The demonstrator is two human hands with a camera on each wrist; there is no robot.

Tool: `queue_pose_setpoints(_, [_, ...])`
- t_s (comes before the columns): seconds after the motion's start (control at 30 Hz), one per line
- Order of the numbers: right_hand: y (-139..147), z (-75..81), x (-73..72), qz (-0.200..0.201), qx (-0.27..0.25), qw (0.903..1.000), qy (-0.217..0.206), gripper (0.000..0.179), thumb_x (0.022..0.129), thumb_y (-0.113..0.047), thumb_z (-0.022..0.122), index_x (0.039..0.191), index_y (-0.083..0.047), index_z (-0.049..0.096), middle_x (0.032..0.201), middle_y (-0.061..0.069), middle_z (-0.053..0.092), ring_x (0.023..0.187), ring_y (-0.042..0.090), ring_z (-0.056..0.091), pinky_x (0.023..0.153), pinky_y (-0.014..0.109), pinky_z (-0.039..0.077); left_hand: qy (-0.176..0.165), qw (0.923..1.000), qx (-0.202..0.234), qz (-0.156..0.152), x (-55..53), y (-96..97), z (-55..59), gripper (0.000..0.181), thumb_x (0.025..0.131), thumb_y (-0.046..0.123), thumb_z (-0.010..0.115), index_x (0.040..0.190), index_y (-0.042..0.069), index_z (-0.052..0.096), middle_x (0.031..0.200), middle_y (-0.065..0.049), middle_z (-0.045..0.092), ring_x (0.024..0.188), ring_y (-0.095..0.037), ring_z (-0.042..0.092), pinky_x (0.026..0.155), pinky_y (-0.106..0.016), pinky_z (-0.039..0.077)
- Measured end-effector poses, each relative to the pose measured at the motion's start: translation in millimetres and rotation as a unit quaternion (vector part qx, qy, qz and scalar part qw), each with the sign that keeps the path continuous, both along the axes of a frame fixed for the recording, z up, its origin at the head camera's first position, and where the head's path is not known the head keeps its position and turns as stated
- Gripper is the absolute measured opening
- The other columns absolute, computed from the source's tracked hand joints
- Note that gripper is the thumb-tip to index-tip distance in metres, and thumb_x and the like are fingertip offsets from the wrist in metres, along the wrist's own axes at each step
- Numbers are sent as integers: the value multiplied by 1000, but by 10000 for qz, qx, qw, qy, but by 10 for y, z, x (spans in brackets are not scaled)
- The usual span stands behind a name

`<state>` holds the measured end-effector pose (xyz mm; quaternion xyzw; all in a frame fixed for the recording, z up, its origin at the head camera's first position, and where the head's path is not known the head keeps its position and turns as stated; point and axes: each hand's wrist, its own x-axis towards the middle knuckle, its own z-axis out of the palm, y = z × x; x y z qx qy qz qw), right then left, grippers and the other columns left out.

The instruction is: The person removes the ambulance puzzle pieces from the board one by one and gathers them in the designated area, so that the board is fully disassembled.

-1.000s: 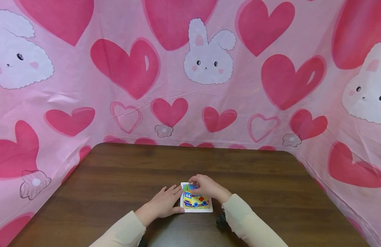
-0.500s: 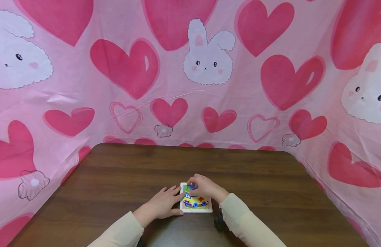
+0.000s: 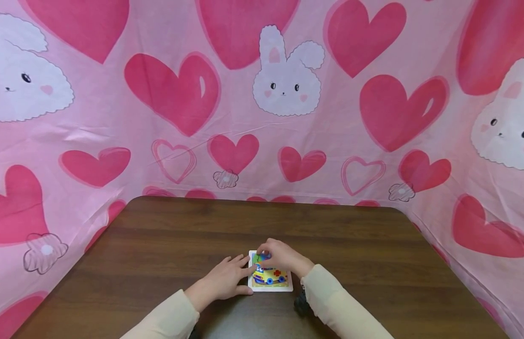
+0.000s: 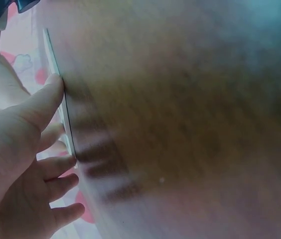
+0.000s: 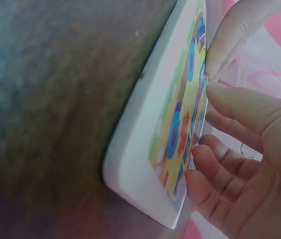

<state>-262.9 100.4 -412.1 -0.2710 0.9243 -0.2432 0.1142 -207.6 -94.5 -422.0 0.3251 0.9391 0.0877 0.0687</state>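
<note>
A small white-framed picture puzzle [image 3: 272, 289] with a yellow ambulance lies on the table. My left hand [image 3: 225, 279] holds it steady at its left side, fingers spread, thumb by the lower left corner and index finger reaching onto the picture. From above, my right hand [image 3: 284, 259] covers the upper part, its thumb and fingers curled as in a pinch at what looks like a puzzle piece, mostly hidden. In the right wrist view the right hand's fingertips [image 5: 203, 154] touch the picture beside the white frame [image 5: 140, 149]. The left wrist view shows only the puzzle's thin edge [image 4: 69, 119].
A brown wooden table [image 3: 160, 254] with rounded far corners carries the puzzle near its front. Pink cloth [image 3: 245, 122] with hearts and rabbits hangs around the table's back and sides. A dark wrist device [image 3: 301, 303] sits under the right sleeve.
My left index finger has come down from the frame's edge onto the picture's left side. The right hand has shifted slightly left over the upper part. The puzzle stays in place.
</note>
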Motion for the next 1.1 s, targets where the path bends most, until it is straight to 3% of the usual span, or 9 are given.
queue_pose_setpoints(0.33, [-30,8,-22,-22,163,9998,100,27,80,-23,72,106,-16,70,87,-5,55,75,8,50,70,24,47,-22,10000,9,35,9,7,6,61,84,49,59,134,17,50,140,-13,40,129,-32,34,99,-53,30])
queue_pose_setpoints(0.63, [-87,-11,-86,-14,-6,9999,-141,22,81,-20,71,102,-14,68,89,-5,56,76,10,52,74,27,49,0,10000,54,20,40,-2,34,61,83,48,60,133,15,51,140,-14,40,129,-32,34,98,-54,30])
queue_pose_setpoints(1.1, [-67,-102,-153,-142,-751,9962,-423,15,84,-6,66,98,-7,61,86,-1,56,76,16,52,77,33,48,-29,10000,-25,37,4,1,-15,61,84,50,58,134,16,50,141,-12,39,130,-30,32,99,-53,29])
